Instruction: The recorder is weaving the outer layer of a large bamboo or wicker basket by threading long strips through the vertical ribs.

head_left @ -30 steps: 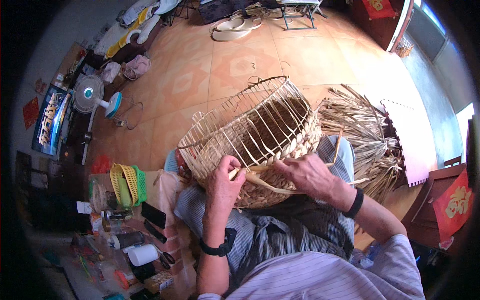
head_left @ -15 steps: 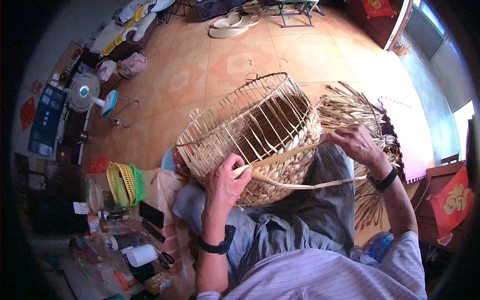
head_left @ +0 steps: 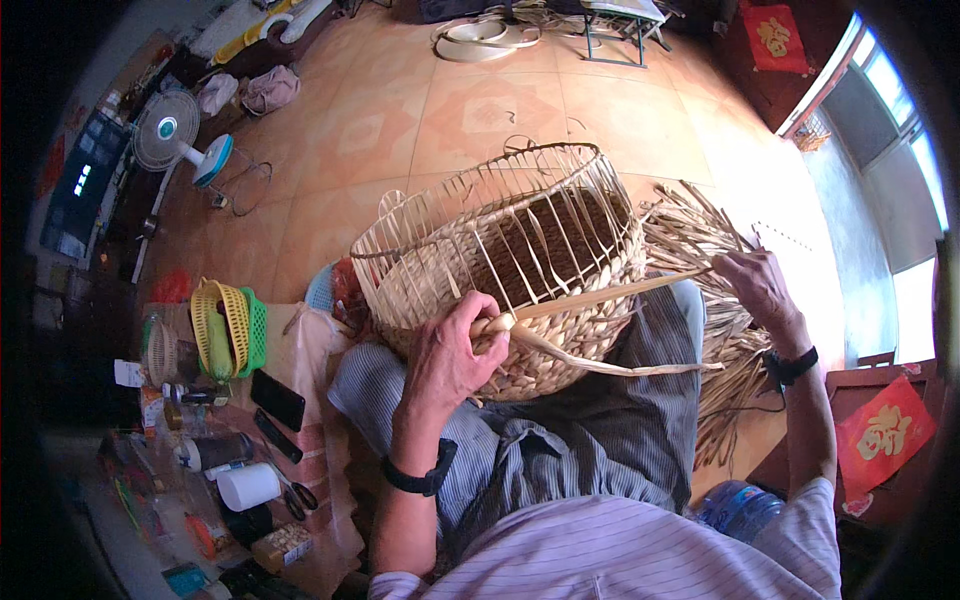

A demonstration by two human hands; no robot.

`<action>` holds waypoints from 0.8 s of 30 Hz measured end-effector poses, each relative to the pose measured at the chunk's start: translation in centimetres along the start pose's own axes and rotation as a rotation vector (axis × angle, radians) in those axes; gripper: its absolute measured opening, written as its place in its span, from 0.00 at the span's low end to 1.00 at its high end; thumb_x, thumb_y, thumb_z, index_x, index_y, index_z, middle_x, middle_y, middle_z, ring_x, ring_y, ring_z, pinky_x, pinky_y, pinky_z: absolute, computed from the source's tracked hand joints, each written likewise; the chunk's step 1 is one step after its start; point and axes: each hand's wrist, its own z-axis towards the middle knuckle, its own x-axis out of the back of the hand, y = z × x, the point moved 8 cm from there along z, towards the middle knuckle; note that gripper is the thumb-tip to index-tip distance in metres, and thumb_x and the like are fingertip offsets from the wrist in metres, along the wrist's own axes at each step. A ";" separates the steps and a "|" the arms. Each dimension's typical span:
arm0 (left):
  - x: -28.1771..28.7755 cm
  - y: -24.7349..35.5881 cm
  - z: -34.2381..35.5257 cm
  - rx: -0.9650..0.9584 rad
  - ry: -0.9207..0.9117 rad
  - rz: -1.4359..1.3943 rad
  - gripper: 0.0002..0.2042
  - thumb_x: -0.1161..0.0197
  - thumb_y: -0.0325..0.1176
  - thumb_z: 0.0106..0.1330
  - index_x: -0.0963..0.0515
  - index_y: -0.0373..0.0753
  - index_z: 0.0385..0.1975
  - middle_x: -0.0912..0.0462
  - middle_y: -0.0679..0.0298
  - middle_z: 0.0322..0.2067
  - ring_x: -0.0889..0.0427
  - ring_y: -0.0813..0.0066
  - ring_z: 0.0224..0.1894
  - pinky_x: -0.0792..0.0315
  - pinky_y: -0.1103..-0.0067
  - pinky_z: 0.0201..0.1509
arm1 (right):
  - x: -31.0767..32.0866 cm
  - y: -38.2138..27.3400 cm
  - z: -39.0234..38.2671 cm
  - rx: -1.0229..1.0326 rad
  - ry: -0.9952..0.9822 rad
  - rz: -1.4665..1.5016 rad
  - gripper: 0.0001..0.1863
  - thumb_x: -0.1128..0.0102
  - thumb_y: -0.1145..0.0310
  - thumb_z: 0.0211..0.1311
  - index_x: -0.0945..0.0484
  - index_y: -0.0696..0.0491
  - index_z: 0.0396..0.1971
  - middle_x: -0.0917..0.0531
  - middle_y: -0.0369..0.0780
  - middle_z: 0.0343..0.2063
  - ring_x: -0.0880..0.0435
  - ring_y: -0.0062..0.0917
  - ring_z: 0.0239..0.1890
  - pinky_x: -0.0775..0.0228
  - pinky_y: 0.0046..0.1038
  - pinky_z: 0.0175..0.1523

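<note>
A half-woven straw basket [head_left: 560, 345] rests tilted on my lap. Its lower wall is thick braided weave, and bare upright stakes run up to a hoop [head_left: 480, 172] at its far side. My left hand [head_left: 455, 350] is closed at the basket's near wall, pinching the weaving strands where they cross. From that pinch a flat straw strip [head_left: 620, 290] stretches taut to the right, its end held in my closed right hand [head_left: 757, 285]. A second, looser strand [head_left: 620, 370] hangs from beside my left fingers and trails rightward over my knee.
A heap of dry straw [head_left: 715, 330] lies on the floor at my right. To my left stands a low table with a phone [head_left: 278, 400], scissors [head_left: 298, 492], a white cup [head_left: 248, 487] and a yellow basket [head_left: 222, 330]. A fan [head_left: 168, 132] and coiled strips [head_left: 475, 42] are farther off.
My right hand has moved outward to the right, drawing more of the strip out from the basket. My left hand keeps its pinch at the wall, and the view has shifted slightly.
</note>
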 end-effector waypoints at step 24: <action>-0.1 -2.5 -0.1 -0.028 0.017 -0.145 0.12 0.36 0.23 0.73 0.18 0.40 0.54 0.09 0.55 0.43 0.09 0.65 0.49 0.17 0.72 0.51 | -4.0 -20.5 1.9 -0.140 -0.034 0.662 0.19 0.29 0.62 0.68 0.23 0.53 0.52 0.15 0.48 0.26 0.13 0.45 0.27 0.22 0.45 0.32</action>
